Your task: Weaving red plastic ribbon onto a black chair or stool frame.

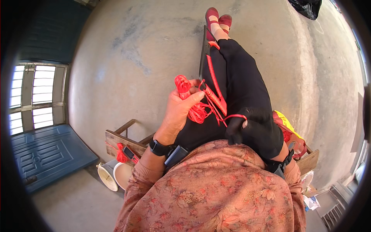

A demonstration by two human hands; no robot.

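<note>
In my left hand (pixel 183 104) is a bundle of shiny red cord (pixel 198 112), with the fingers also around one corner of a thin dark frame (pixel 203 54). The frame lies along my lap toward my feet. Tightly wound red cord (pixel 215 77) covers parts of it, and a small red wrapped piece shows near its far end. Strands run from the bundle toward my right hand (pixel 251 121), which wears a black glove with a bare fingertip showing. The red strand (pixel 235 115) passes into its bent, closed fingers; black trousers behind make their outline hard to see.
I sit on a wooden bench (pixel 116 141). On its left end lie a red phone (pixel 131 154) and a red cord bunch (pixel 121 153); pale buckets (pixel 107 176) stand below. A red and yellow bag (pixel 288 125) sits at right. A black plastic bag (pixel 307 7) lies far right.
</note>
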